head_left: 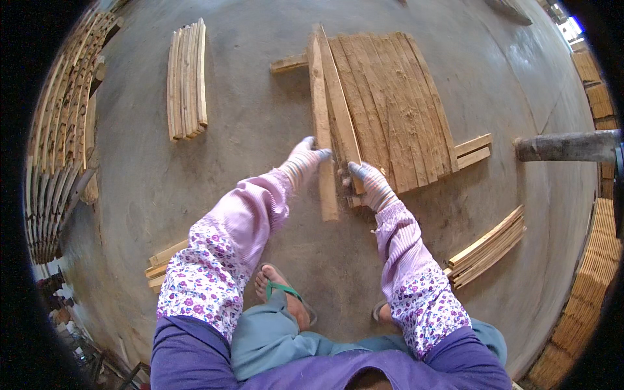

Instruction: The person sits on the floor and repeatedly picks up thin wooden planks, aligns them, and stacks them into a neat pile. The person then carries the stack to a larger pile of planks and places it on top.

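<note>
My left hand point(304, 161), in a striped knit glove, is closed round the edge of a long narrow wooden plank point(320, 104). My right hand point(373, 184), gloved alike, grips the near end of a second plank point(339, 104), its thumb on the upper edge. The two planks lie close together at their far ends and spread apart toward me. Both are at the left side of a wide stack of rough boards point(396, 104). The fingers beneath each plank are partly hidden.
Short timber pieces stick out under the stack at its far left point(289, 63) and near right point(473, 153). Bundles of slats lie at the left point(187, 81) and right point(487, 247). A dark post point(565, 147) stands at the right. Stacked timber point(65, 117) lines the left edge.
</note>
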A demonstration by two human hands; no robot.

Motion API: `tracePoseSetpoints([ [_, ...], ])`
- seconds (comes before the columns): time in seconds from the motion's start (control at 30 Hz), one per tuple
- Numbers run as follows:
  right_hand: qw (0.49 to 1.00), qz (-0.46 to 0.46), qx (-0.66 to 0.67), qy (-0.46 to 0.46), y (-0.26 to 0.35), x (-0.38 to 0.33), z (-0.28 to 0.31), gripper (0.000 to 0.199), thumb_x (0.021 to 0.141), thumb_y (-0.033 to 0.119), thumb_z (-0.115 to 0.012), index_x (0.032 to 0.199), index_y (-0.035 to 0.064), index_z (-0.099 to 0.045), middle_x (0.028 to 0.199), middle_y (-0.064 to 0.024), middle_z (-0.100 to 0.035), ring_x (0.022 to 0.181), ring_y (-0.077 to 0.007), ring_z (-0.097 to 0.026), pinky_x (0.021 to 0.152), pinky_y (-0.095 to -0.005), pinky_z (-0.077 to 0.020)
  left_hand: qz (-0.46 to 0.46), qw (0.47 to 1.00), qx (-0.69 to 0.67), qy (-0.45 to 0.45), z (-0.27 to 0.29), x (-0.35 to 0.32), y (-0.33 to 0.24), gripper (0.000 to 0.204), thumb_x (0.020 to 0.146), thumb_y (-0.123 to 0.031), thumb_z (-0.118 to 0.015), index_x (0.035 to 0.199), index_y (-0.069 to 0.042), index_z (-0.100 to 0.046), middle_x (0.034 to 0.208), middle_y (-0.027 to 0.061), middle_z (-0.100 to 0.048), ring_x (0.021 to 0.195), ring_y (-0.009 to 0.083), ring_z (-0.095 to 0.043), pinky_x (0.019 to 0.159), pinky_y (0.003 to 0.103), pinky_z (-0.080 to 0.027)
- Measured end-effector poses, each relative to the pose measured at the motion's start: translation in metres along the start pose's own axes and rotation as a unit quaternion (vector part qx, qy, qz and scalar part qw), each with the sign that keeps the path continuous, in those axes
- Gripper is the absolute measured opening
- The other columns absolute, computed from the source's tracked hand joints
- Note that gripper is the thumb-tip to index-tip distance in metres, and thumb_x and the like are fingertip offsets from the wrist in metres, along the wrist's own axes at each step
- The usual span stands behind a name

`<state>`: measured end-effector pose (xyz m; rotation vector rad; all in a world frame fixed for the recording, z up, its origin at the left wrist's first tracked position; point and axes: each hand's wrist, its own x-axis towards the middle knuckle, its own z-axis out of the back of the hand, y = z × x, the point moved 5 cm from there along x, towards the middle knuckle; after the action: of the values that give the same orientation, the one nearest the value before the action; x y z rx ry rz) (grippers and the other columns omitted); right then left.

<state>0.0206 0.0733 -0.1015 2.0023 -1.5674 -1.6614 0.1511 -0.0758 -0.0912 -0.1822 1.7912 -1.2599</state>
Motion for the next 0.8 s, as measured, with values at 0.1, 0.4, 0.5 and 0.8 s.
tracePoseSetpoints([
  [0.1,0.998,-0.007,0.061,0.011,0.014,-0.017,-0.043,0.035,0.101,0.029,-0.061,0.133,0.0162,-0.053,0.097,-0.0068,-0.071,0.067,-0.0119,-0.061,0.063,-0.0355,-0.0553,0.045,0.996,-0.08,-0.003,0.071,-0.015,0.023,0.053,0.09,-0.012,-0.069,0.138,-0.002,-0.047,0.116,0.0125,-0.065,0.095,0.0245,-0.069,0.083,0.044,-0.056],
  [0.4,0.987,-0.009,0.139,0.081,0.035,-0.031,0.001,0.096,0.093,0.081,-0.02,0.149,0.005,-0.04,0.112,-0.017,-0.068,0.08,-0.0199,-0.068,0.068,-0.0378,-0.0589,0.066,0.996,0.054,-0.033,0.168,-0.071,0.007,0.052,0.082,-0.006,-0.063,0.134,-0.003,-0.058,0.101,0.0068,-0.064,0.092,0.0202,-0.061,0.086,0.034,-0.05],
  [0.5,0.985,-0.031,0.139,0.099,0.036,-0.03,-0.01,0.102,0.09,0.084,-0.016,0.148,0.0046,-0.041,0.111,-0.0184,-0.067,0.086,-0.0225,-0.07,0.072,-0.0392,-0.061,0.068,0.915,0.379,-0.124,0.314,-0.105,0.051,0.044,0.082,-0.006,-0.055,0.124,-0.004,-0.065,0.103,0.0127,-0.071,0.098,0.0245,-0.063,0.087,0.035,-0.049],
  [0.8,0.99,0.091,-0.097,-0.051,0.058,-0.031,0.036,0.046,0.1,0.024,-0.063,0.14,0.004,-0.052,0.099,-0.0079,-0.068,0.075,-0.0111,-0.063,0.064,-0.0253,-0.0536,0.295,0.726,0.593,-0.185,0.496,-0.297,0.251,0.03,0.09,-0.004,-0.054,0.11,-0.011,-0.074,0.113,0.0162,-0.072,0.105,0.0323,-0.069,0.093,0.041,-0.053],
])
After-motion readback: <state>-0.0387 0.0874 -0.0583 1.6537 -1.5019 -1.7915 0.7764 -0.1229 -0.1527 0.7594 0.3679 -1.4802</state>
